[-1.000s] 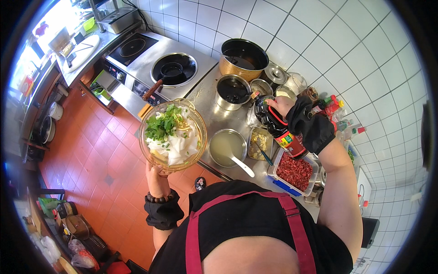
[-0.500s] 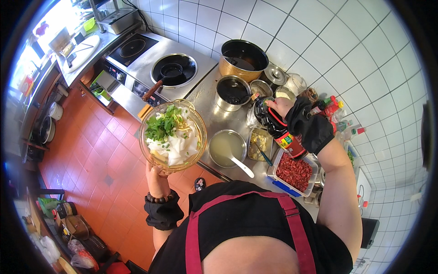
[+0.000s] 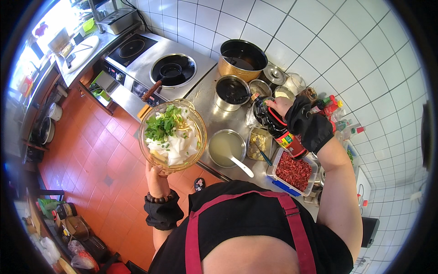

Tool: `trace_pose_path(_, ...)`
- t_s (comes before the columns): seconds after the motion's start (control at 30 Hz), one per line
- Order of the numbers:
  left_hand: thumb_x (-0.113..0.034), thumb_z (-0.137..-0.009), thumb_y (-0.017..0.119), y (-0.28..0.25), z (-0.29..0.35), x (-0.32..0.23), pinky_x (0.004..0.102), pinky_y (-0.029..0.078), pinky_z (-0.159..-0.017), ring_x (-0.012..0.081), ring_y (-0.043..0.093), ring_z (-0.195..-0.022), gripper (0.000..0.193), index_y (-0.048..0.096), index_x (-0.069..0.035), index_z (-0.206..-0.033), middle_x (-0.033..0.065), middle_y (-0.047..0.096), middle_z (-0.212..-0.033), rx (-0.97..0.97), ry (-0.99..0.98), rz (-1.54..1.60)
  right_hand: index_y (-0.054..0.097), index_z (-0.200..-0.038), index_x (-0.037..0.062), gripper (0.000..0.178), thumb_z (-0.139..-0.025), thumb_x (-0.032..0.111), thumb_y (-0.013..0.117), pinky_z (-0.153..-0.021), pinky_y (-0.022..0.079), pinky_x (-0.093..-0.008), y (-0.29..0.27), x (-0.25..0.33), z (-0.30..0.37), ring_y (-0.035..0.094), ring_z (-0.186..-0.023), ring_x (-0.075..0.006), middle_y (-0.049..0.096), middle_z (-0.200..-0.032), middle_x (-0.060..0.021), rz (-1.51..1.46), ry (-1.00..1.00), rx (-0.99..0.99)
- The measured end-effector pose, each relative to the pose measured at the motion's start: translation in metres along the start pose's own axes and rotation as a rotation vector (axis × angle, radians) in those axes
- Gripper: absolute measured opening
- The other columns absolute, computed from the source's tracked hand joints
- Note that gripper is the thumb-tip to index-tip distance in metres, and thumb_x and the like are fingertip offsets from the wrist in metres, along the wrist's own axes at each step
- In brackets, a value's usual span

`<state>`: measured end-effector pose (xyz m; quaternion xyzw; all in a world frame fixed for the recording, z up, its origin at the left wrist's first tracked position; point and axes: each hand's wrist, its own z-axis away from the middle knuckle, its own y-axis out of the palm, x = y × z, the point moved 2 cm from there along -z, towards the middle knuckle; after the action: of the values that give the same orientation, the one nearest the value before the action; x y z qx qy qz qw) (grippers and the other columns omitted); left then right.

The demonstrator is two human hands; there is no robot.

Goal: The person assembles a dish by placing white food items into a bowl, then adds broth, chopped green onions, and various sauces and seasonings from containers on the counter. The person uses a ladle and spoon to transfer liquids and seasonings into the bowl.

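My left hand (image 3: pixel 157 173) grips a clear glass bowl (image 3: pixel 201 122) from below, out over the floor by the counter's edge. In it lie white wide noodles (image 3: pixel 177 153), topped with green herbs (image 3: pixel 160 127) and bits of scallion. My right hand (image 3: pixel 282 106) is closed around the handle area of a large dark sauce bottle (image 3: pixel 270 122) with a red and yellow label. The bottle leans, its neck pointing towards a steel pot (image 3: pixel 226 106) of dark liquid. No stream from its mouth can be made out.
Beside the bowl stands a basin (image 3: pixel 214 160) of cloudy liquid with a white ladle (image 3: pixel 242 167). A steel tray (image 3: pixel 271 146) holds chopped pale pieces; a plastic tub (image 3: pixel 277 177) holds chopped red chillies. Behind are a big pot (image 3: pixel 228 69), lidded jars and bottles. A cooktop (image 3: pixel 191 82) carries a small pan (image 3: pixel 171 72).
Almost nothing differs. The whole picture has shifted very slightly, and both hands keep their hold on the bowl and the bottle.
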<state>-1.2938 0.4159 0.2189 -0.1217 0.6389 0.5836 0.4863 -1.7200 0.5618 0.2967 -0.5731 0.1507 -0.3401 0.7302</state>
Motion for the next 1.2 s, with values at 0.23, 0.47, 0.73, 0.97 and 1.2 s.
trace_pose_path(0.23, -0.009, -0.076, 0.045, -0.007, -0.002, 0.002, 0.0341, 0.049, -0.086, 0.0246, 0.056, -0.106, 0.056, 0.036, 0.004, -0.130, 0.0147, 0.051, -0.122, 0.012, -0.021, -0.008, 0.064, -0.078, -0.0079, 0.070, -0.085, 0.058, 0.044, -0.070, 0.045, -0.0433, 0.000, -0.002, -0.001, 0.061, -0.071, -0.0389, 0.061, -0.072, -0.0263, -0.002, 0.012, -0.007)
trace_pose_path(0.47, -0.009, -0.076, 0.044, 0.001, 0.001, 0.000, 0.0341, 0.049, -0.085, 0.0234, 0.056, -0.105, 0.056, 0.036, 0.003, -0.130, 0.0133, 0.052, -0.121, -0.006, 0.000, 0.015, 0.064, -0.077, -0.0080, 0.070, -0.086, 0.058, 0.043, -0.069, 0.045, -0.0430, -0.003, 0.003, -0.001, 0.061, -0.071, -0.0390, 0.061, -0.071, -0.0257, -0.010, 0.029, 0.025)
trace_pose_path(0.73, -0.009, -0.075, 0.045, -0.006, -0.001, 0.001, 0.0316, 0.048, -0.083, 0.0220, 0.056, -0.104, 0.057, 0.038, 0.002, -0.130, 0.0113, 0.052, -0.121, 0.010, -0.014, 0.003, 0.065, -0.077, -0.0059, 0.068, -0.086, 0.058, 0.044, -0.068, 0.045, -0.0429, -0.006, 0.004, 0.001, 0.061, -0.068, -0.0383, 0.061, -0.070, -0.0245, 0.007, 0.047, -0.068)
trace_pose_path(0.97, -0.010, -0.075, 0.045, -0.002, 0.001, 0.000, 0.0318, 0.048, -0.083, 0.0217, 0.055, -0.105, 0.058, 0.037, 0.002, -0.131, 0.0114, 0.051, -0.121, -0.001, -0.006, 0.000, 0.064, -0.075, -0.0051, 0.063, -0.087, 0.054, 0.047, -0.059, 0.046, -0.0416, -0.010, -0.015, -0.002, 0.060, -0.058, -0.0341, 0.059, -0.063, -0.0213, -0.154, -0.013, -0.225)
trace_pose_path(1.2, -0.011, -0.076, 0.045, -0.003, 0.000, -0.002, 0.0340, 0.046, -0.089, 0.0230, 0.053, -0.109, 0.058, 0.035, 0.003, -0.131, 0.0128, 0.050, -0.124, 0.047, -0.008, 0.001, 0.060, -0.082, -0.0048, 0.056, -0.090, 0.049, 0.048, -0.038, 0.040, -0.0308, -0.036, -0.001, 0.025, 0.051, -0.036, -0.0171, 0.052, -0.050, -0.0085, -0.525, 0.048, -0.260)
